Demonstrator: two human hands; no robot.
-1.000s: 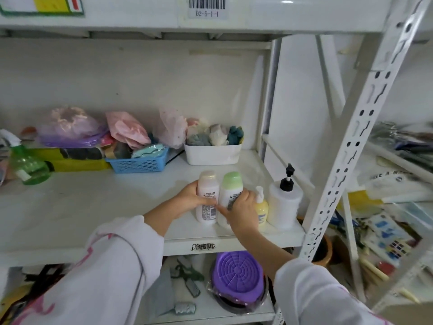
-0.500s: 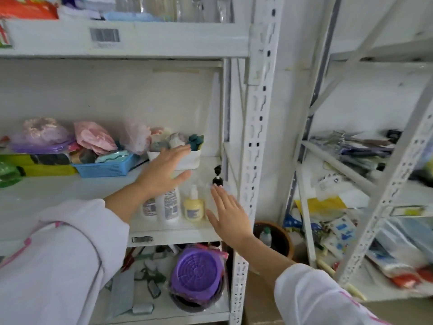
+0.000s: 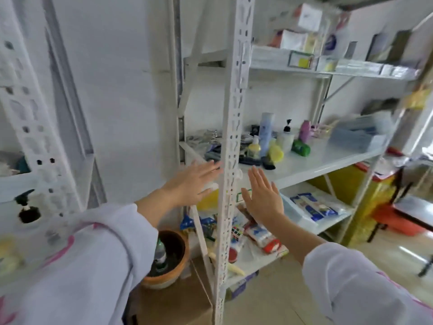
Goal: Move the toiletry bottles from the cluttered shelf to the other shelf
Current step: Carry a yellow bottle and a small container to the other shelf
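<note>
Both hands are stretched toward the right-hand rack, fingers apart and holding nothing. My left hand (image 3: 194,181) is left of the rack's white front post (image 3: 230,146); my right hand (image 3: 262,195) is just right of it, below the shelf board (image 3: 311,163). On that board stand and lie several toiletry bottles: a tall pale blue bottle (image 3: 266,131), a small yellow pump bottle (image 3: 254,148), a yellow bottle on its side (image 3: 276,152), a white pump bottle (image 3: 286,137), a purple bottle (image 3: 305,131) and a green bottle lying down (image 3: 301,147). A black-topped pump bottle (image 3: 28,212) shows blurred at far left.
A blue-grey tray (image 3: 358,137) sits on the same board to the right. Boxes fill the shelf above (image 3: 304,41). Packets lie on the lower shelves (image 3: 314,206). A brown pot (image 3: 168,259) stands on a cardboard box between the racks. A yellow bin (image 3: 351,191) is behind.
Both hands let go of the two bottles on the left shelf and opened. The view swung right; the hands now reach toward the right-hand rack.
</note>
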